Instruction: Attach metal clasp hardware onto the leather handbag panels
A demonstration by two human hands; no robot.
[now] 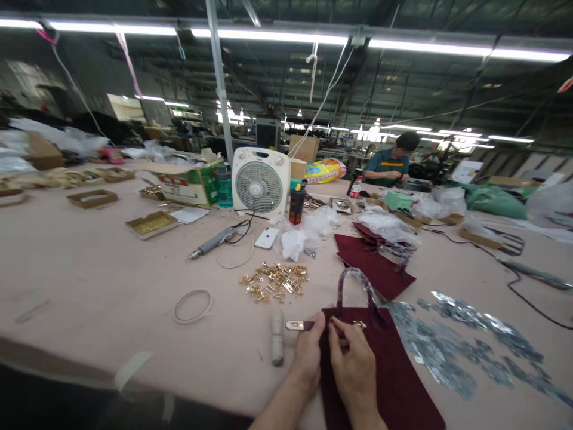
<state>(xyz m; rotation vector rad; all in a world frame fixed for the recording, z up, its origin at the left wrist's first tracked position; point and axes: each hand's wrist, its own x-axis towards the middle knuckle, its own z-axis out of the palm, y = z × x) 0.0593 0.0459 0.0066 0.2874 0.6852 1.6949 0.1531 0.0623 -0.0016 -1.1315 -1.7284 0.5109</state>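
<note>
A dark red handbag (394,382) lies flat on the table in front of me, its plastic-wrapped handle (356,286) arching up at the top. My left hand (308,352) presses on the bag's upper left edge, beside a strap with a gold metal tip (295,325). My right hand (351,364) is closed in a pinch on a small gold fitting (358,325) at the bag's top. A pile of small gold fittings (275,282) lies just beyond. A whitish cylindrical tool (277,335) rests left of my left hand.
More dark red bag pieces (373,263) lie behind. Crumpled clear plastic strips (465,346) spread to the right. A white fan (260,182), phone (267,237), electric tool (210,243), tape ring (193,306) and boxes sit farther back. Another person (391,161) works at the far end.
</note>
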